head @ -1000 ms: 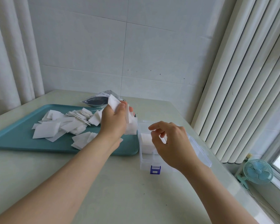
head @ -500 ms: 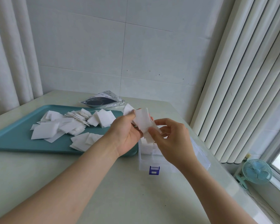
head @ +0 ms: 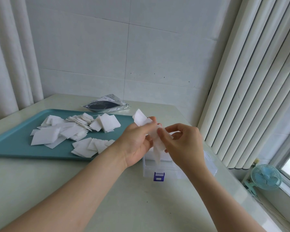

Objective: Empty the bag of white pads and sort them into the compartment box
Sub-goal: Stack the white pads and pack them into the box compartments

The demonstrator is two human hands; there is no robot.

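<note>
Gripping a few pads (head: 141,118) in the left hand (head: 137,142) while the right hand (head: 185,145) pinches one, just above the compartment box (head: 171,171), guessing for a short drop. Loose pile (head: 77,131) sits off to their left

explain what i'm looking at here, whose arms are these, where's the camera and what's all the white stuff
There is no machine here. These are a person's two bare arms, filmed by one wide-angle camera worn on their head, so you look forward and down as they do.

The left hand grips a small stack of white square pads. The right hand pinches a single white pad that hangs from it, over a clear plastic compartment box with a blue latch.

On the pale table lies a teal plastic tray with more loose white pads scattered on it. A silver foil bag lies behind the tray. A small blue fan sits by the window.
</note>
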